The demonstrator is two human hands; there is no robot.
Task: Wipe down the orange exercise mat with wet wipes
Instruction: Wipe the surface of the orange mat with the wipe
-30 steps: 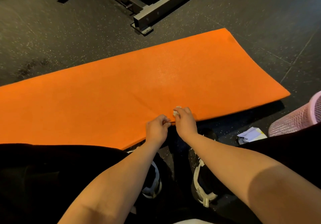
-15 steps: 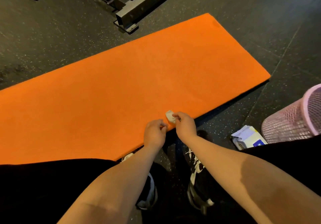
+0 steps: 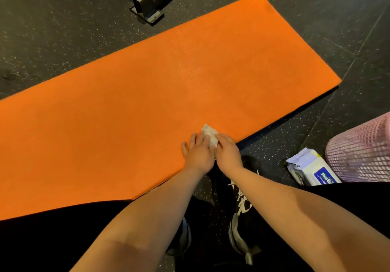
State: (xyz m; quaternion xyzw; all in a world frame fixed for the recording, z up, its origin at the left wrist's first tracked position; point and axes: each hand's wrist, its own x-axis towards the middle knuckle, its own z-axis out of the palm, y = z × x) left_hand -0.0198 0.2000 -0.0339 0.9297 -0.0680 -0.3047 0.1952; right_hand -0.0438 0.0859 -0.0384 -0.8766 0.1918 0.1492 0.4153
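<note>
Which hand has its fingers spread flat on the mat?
The left hand, fingers spread on the orange mat beside the wipe. The right hand holds the wipe instead.

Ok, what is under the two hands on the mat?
A crumpled white wipe lies on the orange mat, showing between the left hand and right hand. How much of it the hands cover cannot be seen.

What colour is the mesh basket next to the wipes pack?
The mesh basket is pale pink, at the head view's right edge.
</note>
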